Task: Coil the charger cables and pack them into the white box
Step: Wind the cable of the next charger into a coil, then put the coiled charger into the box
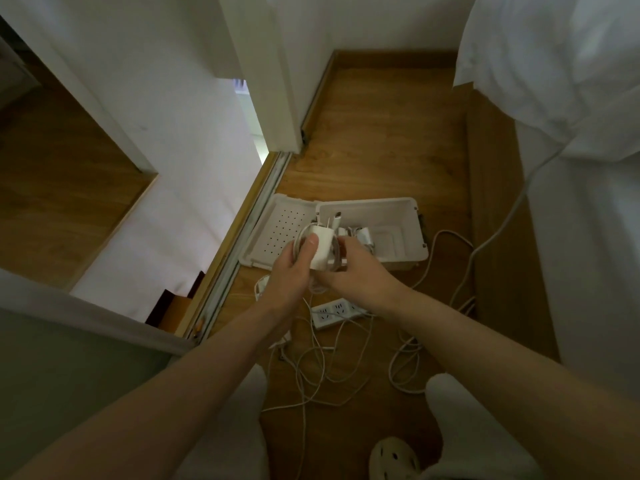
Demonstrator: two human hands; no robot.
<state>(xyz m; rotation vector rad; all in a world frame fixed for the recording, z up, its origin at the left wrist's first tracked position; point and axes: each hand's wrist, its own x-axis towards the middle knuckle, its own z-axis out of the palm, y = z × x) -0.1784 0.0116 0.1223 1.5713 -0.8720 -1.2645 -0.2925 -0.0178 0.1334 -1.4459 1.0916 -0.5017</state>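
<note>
Wooden floor (381, 133) between a bed (571, 202) and white walls. Both hands, left (289, 268) and right (353, 271), have fingers clamped on a coiled charger (322, 249) above the open box (412, 230); loose cables (329, 368) lie nearby.

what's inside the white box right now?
White box holds at least one coiled white charger near its left end; the right part of the floor is bare. The hands and the held charger cover its front-left corner.
</note>
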